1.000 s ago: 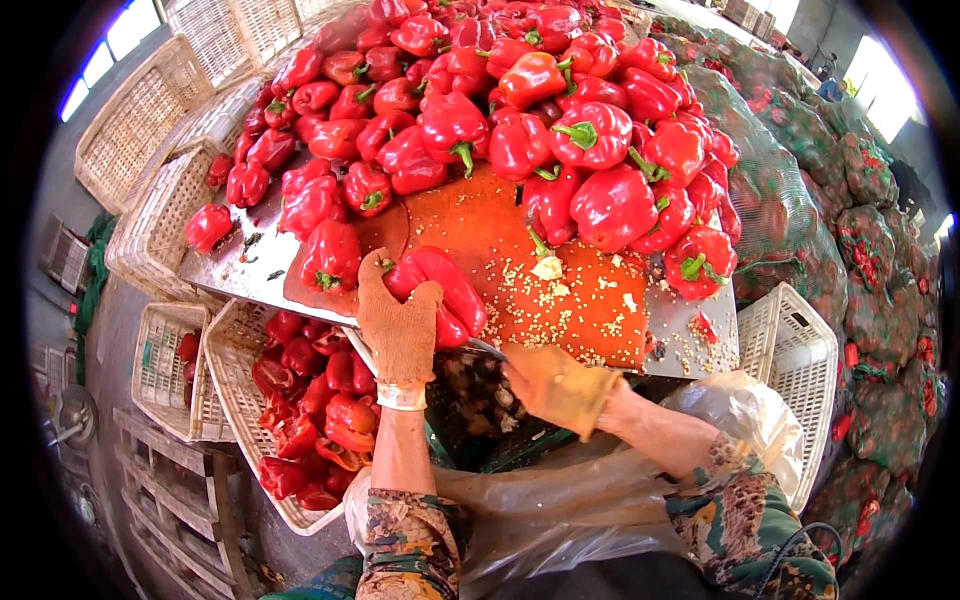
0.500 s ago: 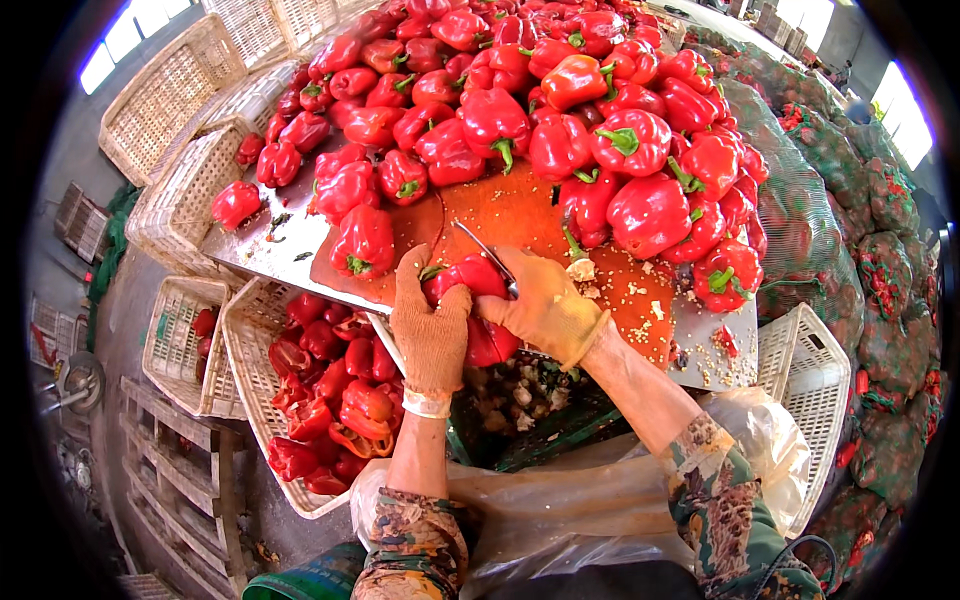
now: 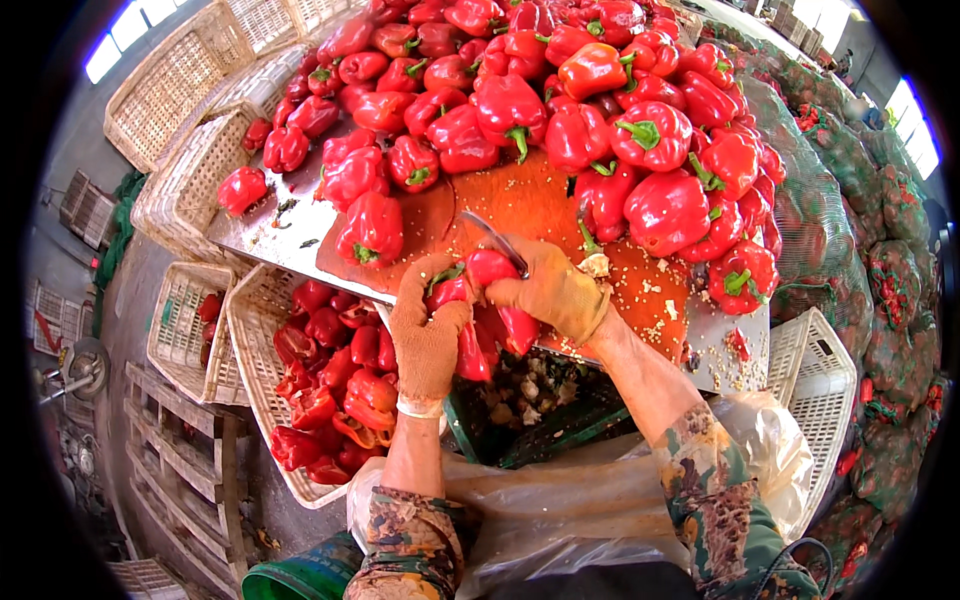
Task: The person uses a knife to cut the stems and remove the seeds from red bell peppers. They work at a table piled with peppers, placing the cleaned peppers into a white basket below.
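Note:
My left hand (image 3: 428, 335), in an orange work glove, grips a red bell pepper (image 3: 474, 357) near the front edge of the table. The pepper is split, its pieces spreading apart downward, with the green stem beside my left fingers. In my gloved right hand (image 3: 560, 292) is a knife (image 3: 489, 231) with a thin curved blade pointing up and left; its handle is hidden in the fist. My right thumb reaches to the pepper. Below both hands stands a dark green container (image 3: 565, 415) holding pale cores and scraps.
Whole red peppers (image 3: 505, 108) are heaped on the metal table (image 3: 280, 243) and its orange board (image 3: 500, 200), where seeds lie scattered. A white crate (image 3: 247, 375) at left holds cut peppers. Another crate (image 3: 820, 370) stands right, near stacked net sacks (image 3: 825, 215). A wooden pallet (image 3: 180, 465) lies at lower left.
The pepper has opened wider, its pieces now parted. My right hand has shifted slightly right with the knife, away from my left. The whole view has moved a little.

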Motion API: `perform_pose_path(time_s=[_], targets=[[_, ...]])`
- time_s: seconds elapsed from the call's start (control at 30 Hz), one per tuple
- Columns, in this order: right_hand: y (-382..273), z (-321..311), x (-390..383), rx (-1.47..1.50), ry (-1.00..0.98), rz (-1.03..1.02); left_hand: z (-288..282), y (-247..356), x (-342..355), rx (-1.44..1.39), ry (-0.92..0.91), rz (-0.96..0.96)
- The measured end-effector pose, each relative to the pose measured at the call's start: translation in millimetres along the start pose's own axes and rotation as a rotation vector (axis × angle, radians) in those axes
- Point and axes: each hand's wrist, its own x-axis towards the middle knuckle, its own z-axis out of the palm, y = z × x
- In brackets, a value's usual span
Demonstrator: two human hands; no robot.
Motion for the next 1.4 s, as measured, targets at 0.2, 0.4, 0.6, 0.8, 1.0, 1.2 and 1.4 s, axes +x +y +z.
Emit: perform_pose_path(time_s=[0.2,0.4,0.6,0.8,1.0,1.2,1.4], targets=[[35,-6,0,-0.144,0.049,0.099,-10,-5,2,-0.149,-0.054,0.061],[24,-11,-18,-0.063,0.141,0.117,-8,-4,5,-0.096,-0.082,0.028],[-25,-42,-18,-0.13,0.268,0.052,9,-20,14,0.274,-0.032,0.197],[-26,-43,-22,-0.292,0.163,-0.056,32,13,26,0.682,-0.133,0.632],[-22,-34,-19,-0.254,0.163,-0.088,40,3,27,0.678,-0.161,0.503],[-45,-32,-20,-0.303,0.115,-0.17,39,3,26,0.668,-0.119,0.41],[-18,-36,-25,-0.269,0.121,-0.075,34,0,30,0.55,-0.127,0.382]])
